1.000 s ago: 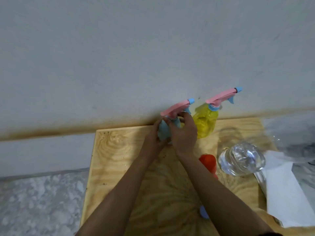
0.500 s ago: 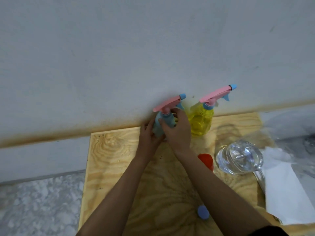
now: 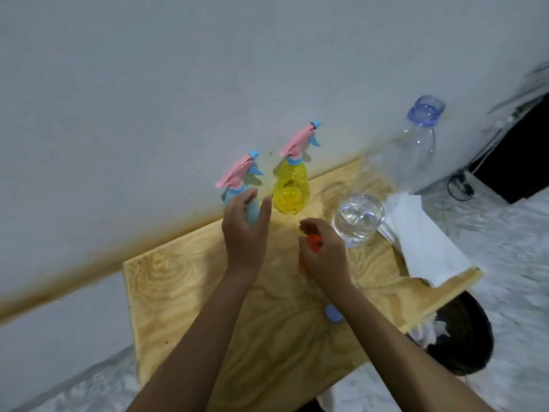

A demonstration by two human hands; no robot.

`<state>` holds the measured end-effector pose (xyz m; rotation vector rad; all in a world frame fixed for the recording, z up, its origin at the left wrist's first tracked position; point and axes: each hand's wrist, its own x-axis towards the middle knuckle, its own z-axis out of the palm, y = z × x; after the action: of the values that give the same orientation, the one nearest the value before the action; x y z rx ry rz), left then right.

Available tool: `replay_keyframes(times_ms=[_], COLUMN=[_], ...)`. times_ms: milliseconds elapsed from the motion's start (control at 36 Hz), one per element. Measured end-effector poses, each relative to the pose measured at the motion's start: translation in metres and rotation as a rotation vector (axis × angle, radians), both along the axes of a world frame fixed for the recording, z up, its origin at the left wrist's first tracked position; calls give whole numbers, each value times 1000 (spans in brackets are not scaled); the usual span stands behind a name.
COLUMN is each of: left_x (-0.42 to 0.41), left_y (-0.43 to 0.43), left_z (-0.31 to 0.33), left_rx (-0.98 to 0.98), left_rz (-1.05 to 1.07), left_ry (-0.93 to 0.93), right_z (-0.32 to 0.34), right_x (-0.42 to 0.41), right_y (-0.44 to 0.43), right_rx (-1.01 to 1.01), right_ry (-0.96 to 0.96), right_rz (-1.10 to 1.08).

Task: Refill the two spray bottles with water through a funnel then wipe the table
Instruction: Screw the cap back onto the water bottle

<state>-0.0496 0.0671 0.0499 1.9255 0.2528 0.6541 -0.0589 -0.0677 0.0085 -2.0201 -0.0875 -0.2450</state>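
Observation:
Two spray bottles with pink triggers stand at the back of the wooden table [image 3: 184, 281] against the wall: a blue spray bottle [image 3: 234, 193] on the left and a yellow spray bottle [image 3: 290, 188] beside it. My left hand [image 3: 243, 233] hovers just in front of the blue one, fingers spread and relaxed, holding nothing. My right hand [image 3: 325, 254] curls round the red funnel [image 3: 314, 243] on the table; most of the funnel is hidden by the fingers. A clear uncapped water bottle [image 3: 358, 220] stands right of the funnel.
A folded white cloth [image 3: 424, 242] lies at the table's right edge. A blue bottle cap [image 3: 332, 313] sits by my right forearm. A dark bin [image 3: 466, 343] stands below the table's right corner, and a black box [image 3: 520, 165] sits on the floor by the wall.
Both hands came off the blue spray bottle. My left hand opened in front of it; my right hand pulled back and took hold of the red funnel. The view swung right.

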Motion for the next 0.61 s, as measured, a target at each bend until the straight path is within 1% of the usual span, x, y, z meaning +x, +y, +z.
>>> replay_keyframes(times_ms=[83,139,167,222,306,361,444,611], left_x=[8,11,13,17,25,29,34,43], left_y=[-30,-50,-61,-79,-101,-113,-126,-131], left_z=[34,54,63,77,86,86,80,70], left_rx=[-32,-44,-38,-13,1,5,17,68], left_rz=[-178,-330,-407,-518,-613,-648,-670,-595], left_ry=[-63,-84,-67,8,59,70,73,-25], right_z=[-10,-22,-29,-44,-62,-69,-73,-69], right_x=[-34,-57,-67,-82,-94,-98,-99,-96], right_y=[-21,-33,-38,-46,-55,-57,-57,-68], right_rx=[-96,-132,-162,-291,-506,-567,-511,-376], right_ry=[33,62,80,159,318,353,333,301], right_rz=[-91,-101,-88,-48,11,18,-8,-44])
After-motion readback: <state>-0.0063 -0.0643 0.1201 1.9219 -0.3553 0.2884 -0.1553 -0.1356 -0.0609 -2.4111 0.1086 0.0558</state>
